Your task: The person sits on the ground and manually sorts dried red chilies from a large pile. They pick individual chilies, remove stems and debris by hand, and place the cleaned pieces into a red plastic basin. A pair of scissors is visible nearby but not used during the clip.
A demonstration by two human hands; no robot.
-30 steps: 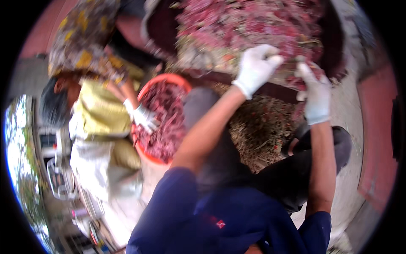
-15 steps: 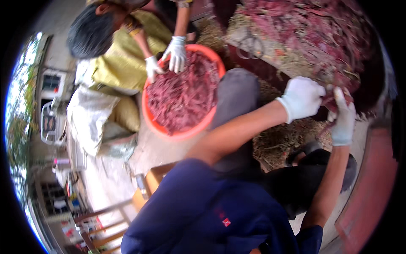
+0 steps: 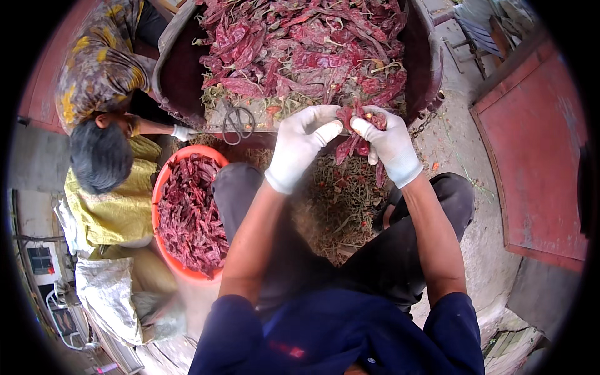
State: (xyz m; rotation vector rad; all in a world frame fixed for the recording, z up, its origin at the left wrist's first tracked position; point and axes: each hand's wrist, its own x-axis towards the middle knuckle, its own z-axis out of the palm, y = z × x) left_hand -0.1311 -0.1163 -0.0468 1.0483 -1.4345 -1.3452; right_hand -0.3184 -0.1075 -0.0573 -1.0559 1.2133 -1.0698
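White-gloved, my left hand (image 3: 304, 145) and my right hand (image 3: 392, 145) meet in front of the cart's near edge. My right hand is closed round a small bunch of dried red chili peppers (image 3: 350, 145), some hanging below its fingers. The thumb and forefinger of my left hand pinch at the bunch's left side; the exact spot is partly hidden. Beyond my hands, a heap of dried chili peppers (image 3: 306, 56) with pale stems fills the dark red cart (image 3: 431, 56). Black-handled scissors (image 3: 237, 124) lie on its near board, left of my hands.
An orange-red tub (image 3: 160, 232) of dried peppers stands left of my knee. Stems and scraps (image 3: 334, 206) cover the ground between my legs. A co-worker (image 3: 100, 125) bends at the left, beside yellow and white sacks (image 3: 112, 219). A red metal panel (image 3: 531, 150) stands at the right.
My view has swung round, putting the cart straight ahead and the tub at left. My hands stay together at the peppers. The co-worker's gloved hand has left the tub and is beside the cart.
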